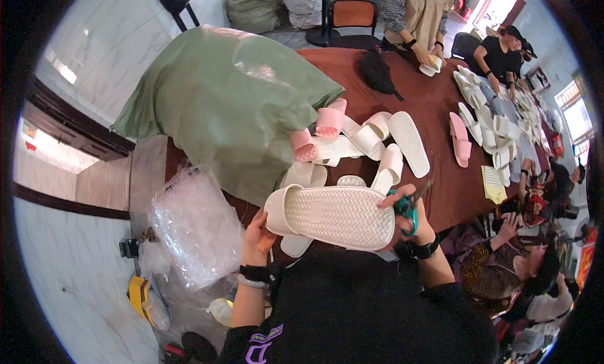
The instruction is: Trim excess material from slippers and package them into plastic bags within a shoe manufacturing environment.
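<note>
A white slide slipper (340, 216) is held level in front of my body, its zigzag-patterned face showing. My left hand (257, 239) grips it at the strap end, fingers closed around the edge. At the opposite end, my right hand (406, 220) has teal-handled scissors (408, 212) looped on its fingers, while the thumb and fingers also rest on the slipper's rim. Just beyond lie loose white slippers (409, 143) and pink slippers (331, 117), several of them by the mouth of a large green sack (220, 93).
The brown-covered table (434, 106) carries a black bag (377, 71), a pink slipper (460, 139), a yellow paper (494, 185) and more white slippers at right. Clear plastic bags (198, 226) sit at left. Co-workers stand across the table and along its right side; an orange-backed chair (352, 15) is behind.
</note>
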Demonstrator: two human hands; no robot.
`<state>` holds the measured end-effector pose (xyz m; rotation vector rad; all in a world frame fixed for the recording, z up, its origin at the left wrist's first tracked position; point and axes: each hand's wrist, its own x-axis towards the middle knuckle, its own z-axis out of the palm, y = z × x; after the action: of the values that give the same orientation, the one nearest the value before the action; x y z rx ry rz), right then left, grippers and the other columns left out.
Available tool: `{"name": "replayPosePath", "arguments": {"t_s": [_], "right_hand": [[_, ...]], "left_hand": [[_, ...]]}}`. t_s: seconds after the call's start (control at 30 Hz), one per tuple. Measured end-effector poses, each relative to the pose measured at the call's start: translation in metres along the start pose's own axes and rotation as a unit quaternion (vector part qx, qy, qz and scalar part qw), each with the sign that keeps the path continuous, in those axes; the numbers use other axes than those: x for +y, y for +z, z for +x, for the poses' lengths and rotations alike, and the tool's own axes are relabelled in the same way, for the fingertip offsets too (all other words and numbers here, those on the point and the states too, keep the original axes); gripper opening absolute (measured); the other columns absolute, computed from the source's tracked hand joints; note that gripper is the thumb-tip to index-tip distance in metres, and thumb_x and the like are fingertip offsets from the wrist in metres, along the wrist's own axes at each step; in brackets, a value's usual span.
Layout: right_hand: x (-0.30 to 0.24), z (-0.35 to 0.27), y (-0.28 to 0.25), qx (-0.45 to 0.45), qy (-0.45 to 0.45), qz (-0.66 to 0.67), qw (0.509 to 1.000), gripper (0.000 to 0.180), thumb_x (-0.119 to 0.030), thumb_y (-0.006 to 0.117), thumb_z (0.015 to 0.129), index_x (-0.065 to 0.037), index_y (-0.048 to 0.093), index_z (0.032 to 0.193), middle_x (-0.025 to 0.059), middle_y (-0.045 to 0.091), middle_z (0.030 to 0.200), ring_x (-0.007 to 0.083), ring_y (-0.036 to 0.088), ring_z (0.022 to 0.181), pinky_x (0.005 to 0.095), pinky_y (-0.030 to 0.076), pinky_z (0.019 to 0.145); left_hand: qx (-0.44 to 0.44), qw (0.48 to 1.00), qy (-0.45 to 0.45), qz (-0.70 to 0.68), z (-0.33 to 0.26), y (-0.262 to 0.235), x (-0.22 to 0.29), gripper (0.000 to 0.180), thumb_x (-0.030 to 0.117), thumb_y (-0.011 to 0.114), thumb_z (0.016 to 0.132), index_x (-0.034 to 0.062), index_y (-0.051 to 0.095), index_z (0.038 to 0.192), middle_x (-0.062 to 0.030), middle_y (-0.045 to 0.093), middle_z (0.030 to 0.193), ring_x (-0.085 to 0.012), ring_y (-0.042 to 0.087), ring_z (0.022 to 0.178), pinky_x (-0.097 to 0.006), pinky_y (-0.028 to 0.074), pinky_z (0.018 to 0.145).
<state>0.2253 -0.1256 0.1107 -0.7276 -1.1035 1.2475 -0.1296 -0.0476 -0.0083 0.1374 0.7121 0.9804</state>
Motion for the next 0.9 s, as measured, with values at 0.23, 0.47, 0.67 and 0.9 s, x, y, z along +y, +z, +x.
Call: {"name": "replayPosePath", "arguments": {"t_s": [0.23,0.47,0.67,0.9], "right_hand": [[0.008,-0.025,-0.018,0.196,0.218,0.13,0.947,0.061,-0.007,0.06,0.078,-0.004,0.031,0.132,0.0208,0.045,0.13,0.0281,0.055,0.107,0.0353,0.051,0.081],[0.07,-0.061,-0.027,0.274,0.09,-0.232,0.929,0.049,-0.009,0.067,0.081,-0.004,0.043,0.123,0.0164,0.063,0.106,0.0214,0.061,0.095,0.0312,0.05,0.073],[0.08,-0.081,-0.026,0.243,0.193,-0.385,0.869,0.049,-0.023,0.067,0.081,-0.006,0.042,0.12,0.0191,0.062,0.085,0.0303,0.064,0.077,0.0363,0.048,0.068],[0.083,-0.111,-0.063,0.244,0.357,-0.022,0.902,0.053,-0.02,0.074,0.077,-0.005,0.045,0.118,0.0036,0.054,0.099,0.0124,0.052,0.089,0.0283,0.045,0.074]], "left_hand": [[0.052,0.993,0.071,0.073,-0.003,0.003,0.004,0.038,0.008,0.037,0.093,0.0046,0.041,0.131,-0.0124,0.053,0.125,-0.0257,0.056,0.108,-0.039,0.049,0.089],[0.058,0.985,0.085,0.14,0.002,0.027,-0.023,0.039,0.007,0.037,0.094,-0.0002,0.038,0.132,-0.016,0.05,0.126,-0.0276,0.053,0.112,-0.041,0.048,0.09],[0.084,0.979,0.067,0.173,0.02,0.058,-0.038,0.039,0.006,0.037,0.093,-0.0026,0.039,0.131,-0.0153,0.049,0.127,-0.0266,0.052,0.113,-0.041,0.047,0.091],[0.028,0.936,0.13,0.327,0.046,0.103,-0.053,0.036,0.001,0.038,0.092,-0.0058,0.044,0.128,-0.0125,0.052,0.124,-0.0226,0.054,0.109,-0.035,0.045,0.092]]}}
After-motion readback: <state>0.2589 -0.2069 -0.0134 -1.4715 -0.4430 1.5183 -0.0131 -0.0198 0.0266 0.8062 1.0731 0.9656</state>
